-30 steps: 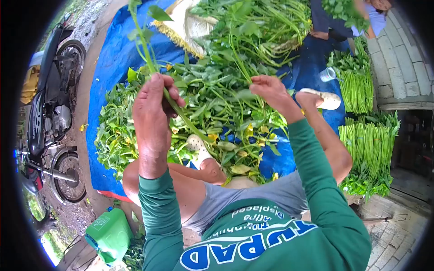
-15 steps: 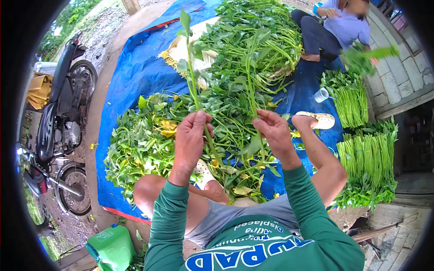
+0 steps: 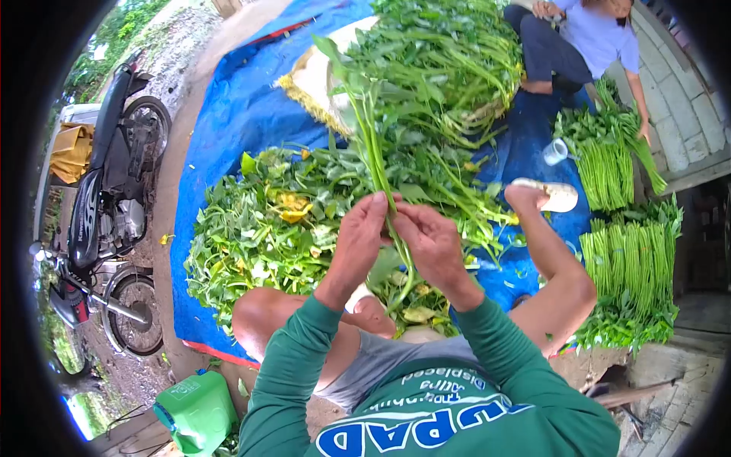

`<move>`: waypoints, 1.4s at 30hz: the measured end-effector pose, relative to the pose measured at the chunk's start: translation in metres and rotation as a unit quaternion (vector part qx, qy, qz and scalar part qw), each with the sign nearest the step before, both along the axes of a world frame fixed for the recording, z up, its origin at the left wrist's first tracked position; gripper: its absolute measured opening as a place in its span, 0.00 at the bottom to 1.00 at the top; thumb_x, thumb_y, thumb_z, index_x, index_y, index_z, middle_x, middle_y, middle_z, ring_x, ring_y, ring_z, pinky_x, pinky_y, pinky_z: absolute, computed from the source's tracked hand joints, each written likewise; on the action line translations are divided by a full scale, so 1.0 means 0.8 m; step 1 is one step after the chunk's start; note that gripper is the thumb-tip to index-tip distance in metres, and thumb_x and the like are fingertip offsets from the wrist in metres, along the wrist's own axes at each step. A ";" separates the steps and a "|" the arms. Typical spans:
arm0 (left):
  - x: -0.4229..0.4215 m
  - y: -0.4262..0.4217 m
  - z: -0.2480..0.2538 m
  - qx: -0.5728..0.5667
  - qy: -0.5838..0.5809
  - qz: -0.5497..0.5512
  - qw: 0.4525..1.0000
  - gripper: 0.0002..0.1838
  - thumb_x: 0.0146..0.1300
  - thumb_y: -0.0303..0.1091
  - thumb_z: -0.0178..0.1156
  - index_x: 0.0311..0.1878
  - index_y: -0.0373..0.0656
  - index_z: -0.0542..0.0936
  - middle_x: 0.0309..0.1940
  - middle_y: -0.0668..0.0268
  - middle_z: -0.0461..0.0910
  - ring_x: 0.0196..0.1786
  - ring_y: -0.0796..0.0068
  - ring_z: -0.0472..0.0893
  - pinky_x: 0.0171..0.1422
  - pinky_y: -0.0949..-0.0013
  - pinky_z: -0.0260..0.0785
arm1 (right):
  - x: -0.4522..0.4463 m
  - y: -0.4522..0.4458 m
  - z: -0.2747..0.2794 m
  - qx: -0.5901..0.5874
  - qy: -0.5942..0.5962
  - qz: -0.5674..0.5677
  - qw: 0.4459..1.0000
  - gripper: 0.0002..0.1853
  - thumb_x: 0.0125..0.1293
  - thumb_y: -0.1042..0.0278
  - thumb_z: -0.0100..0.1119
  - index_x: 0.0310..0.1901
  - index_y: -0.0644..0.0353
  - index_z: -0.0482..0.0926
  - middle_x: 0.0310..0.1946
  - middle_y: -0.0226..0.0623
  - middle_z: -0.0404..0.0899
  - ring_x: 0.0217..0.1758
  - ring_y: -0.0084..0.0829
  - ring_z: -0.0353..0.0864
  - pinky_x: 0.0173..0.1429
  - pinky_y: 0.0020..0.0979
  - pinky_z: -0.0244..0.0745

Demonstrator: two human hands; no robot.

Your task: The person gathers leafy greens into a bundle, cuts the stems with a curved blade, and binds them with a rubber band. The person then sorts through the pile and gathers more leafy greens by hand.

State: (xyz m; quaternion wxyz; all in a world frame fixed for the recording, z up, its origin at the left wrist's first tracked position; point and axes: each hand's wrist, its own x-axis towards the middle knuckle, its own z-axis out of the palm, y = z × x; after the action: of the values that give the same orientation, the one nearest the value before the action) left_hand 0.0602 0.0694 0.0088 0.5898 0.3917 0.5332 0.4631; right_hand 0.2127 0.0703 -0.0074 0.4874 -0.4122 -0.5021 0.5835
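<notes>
Both hands meet in front of my body around a few long green leafy stems (image 3: 371,145). My left hand (image 3: 362,232) is closed on the stems, thumb on top. My right hand (image 3: 430,236) pinches the same stems just beside it, fingertips nearly touching the left ones. The leafy tops point up and away, while the lower ends curve down between my wrists. Beneath lies a loose heap of leafy greens (image 3: 263,244) with some yellow leaves, spread on a blue tarp (image 3: 199,171).
A larger pile of greens (image 3: 449,61) lies ahead. Tied stem bundles (image 3: 628,259) stand at the right, near a clear cup (image 3: 555,151). Another person (image 3: 594,38) sits at the upper right, reaching toward bundles. A motorcycle (image 3: 114,206) and green jug (image 3: 196,411) are leftward.
My hands have come together, and the stems that were held apart are now side by side. The other person's arm has lowered a leafy bunch onto the bundles.
</notes>
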 end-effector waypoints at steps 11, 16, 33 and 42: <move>-0.039 0.026 -0.009 0.000 -0.146 0.139 0.980 0.19 0.87 0.50 0.53 0.46 0.44 0.78 0.36 0.66 0.80 0.37 0.74 0.80 0.45 0.69 0.76 | 0.049 -0.020 -0.076 -0.154 0.025 -0.024 0.988 0.11 0.75 0.75 0.65 0.55 0.63 0.88 0.50 0.30 0.86 0.47 0.25 0.84 0.51 0.27 0.80; -0.052 0.029 -0.005 0.000 -0.241 0.124 0.963 0.18 0.87 0.48 0.54 0.46 0.42 0.77 0.35 0.65 0.78 0.37 0.71 0.78 0.45 0.68 0.75 | 0.070 -0.053 -0.082 -0.097 0.017 0.112 0.989 0.23 0.67 0.83 0.61 0.63 0.62 0.86 0.60 0.34 0.83 0.57 0.24 0.82 0.57 0.27 0.81; -0.082 0.025 0.024 0.061 -0.158 0.203 0.964 0.17 0.87 0.45 0.54 0.47 0.40 0.77 0.37 0.65 0.77 0.41 0.73 0.77 0.48 0.69 0.77 | 0.110 -0.026 -0.253 -0.148 -0.384 0.066 0.909 0.16 0.69 0.60 0.63 0.47 0.62 0.91 0.45 0.51 0.92 0.49 0.48 0.92 0.58 0.43 0.85; -0.069 0.023 0.035 0.046 -0.107 0.172 0.978 0.15 0.87 0.44 0.55 0.47 0.41 0.77 0.38 0.65 0.76 0.41 0.74 0.77 0.46 0.71 0.74 | 0.069 0.077 -0.352 -0.175 -0.496 -0.045 0.849 0.16 0.62 0.55 0.63 0.39 0.60 0.91 0.43 0.56 0.90 0.48 0.60 0.88 0.56 0.51 0.84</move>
State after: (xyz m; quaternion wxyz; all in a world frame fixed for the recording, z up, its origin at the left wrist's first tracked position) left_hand 0.0047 0.0875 0.0370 0.5365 0.2694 0.5045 0.6206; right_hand 0.2682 0.1316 -0.2887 0.1186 -0.7473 -0.5476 0.3572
